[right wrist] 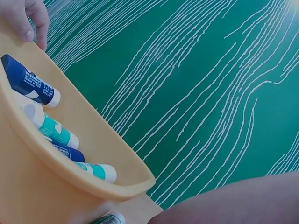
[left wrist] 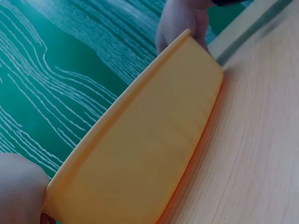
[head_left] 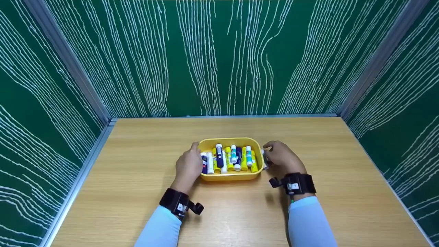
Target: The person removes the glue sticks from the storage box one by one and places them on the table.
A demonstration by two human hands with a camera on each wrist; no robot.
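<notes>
A yellow plastic basket (head_left: 229, 177) sits on the table, filled with several glue sticks in dark blue, white, yellow and teal. My left hand (head_left: 189, 164) grips the basket's left end, with fingertips over the rim in the right wrist view. At the opposite end, my right hand (head_left: 284, 158) holds a glue stick (head_left: 265, 160) just outside the basket wall. In the right wrist view this glue stick (right wrist: 111, 218) shows a white end and a dark green label, partly cut off and blurred. Most of the right fingers' contact with it is hidden.
The wooden table (head_left: 137, 154) reaches to green walls (head_left: 226, 61) with white wavy lines at the back and both sides. Grey metal strips (head_left: 73, 65) run along the corners and edges. Black camera straps (head_left: 298, 183) circle both wrists.
</notes>
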